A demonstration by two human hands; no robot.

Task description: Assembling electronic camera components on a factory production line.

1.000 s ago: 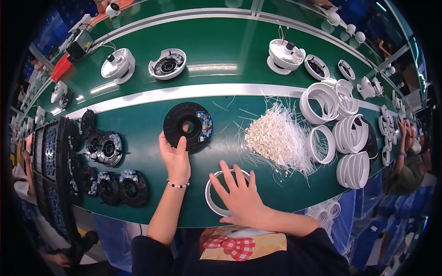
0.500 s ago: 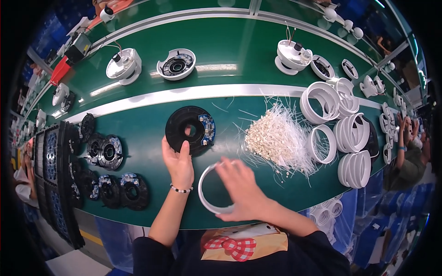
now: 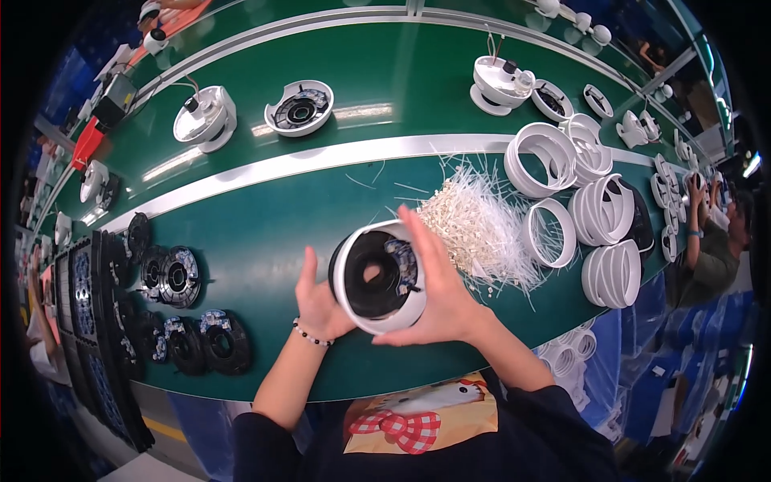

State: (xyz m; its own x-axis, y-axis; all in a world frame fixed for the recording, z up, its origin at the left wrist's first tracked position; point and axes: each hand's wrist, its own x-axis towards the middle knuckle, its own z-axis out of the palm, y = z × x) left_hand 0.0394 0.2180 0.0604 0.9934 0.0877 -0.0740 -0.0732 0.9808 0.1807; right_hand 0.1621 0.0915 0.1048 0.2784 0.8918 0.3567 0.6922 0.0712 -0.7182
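Ring (image 3: 403,316) before black disc (image 3: 363,296), left of strip heap (image 3: 482,233)

Clasping the ring's heap-side wall in the right hand (image 3: 444,296); supporting the disc from behind with the left hand (image 3: 320,307), farther from the heap; cannot tell whether pinching.

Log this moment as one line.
left hand: at black disc, grip unclear; right hand: grips white ring; disc: seen through ring; nearby: pile of strips

Held: one ring (image 3: 393,323), one disc (image 3: 373,300)
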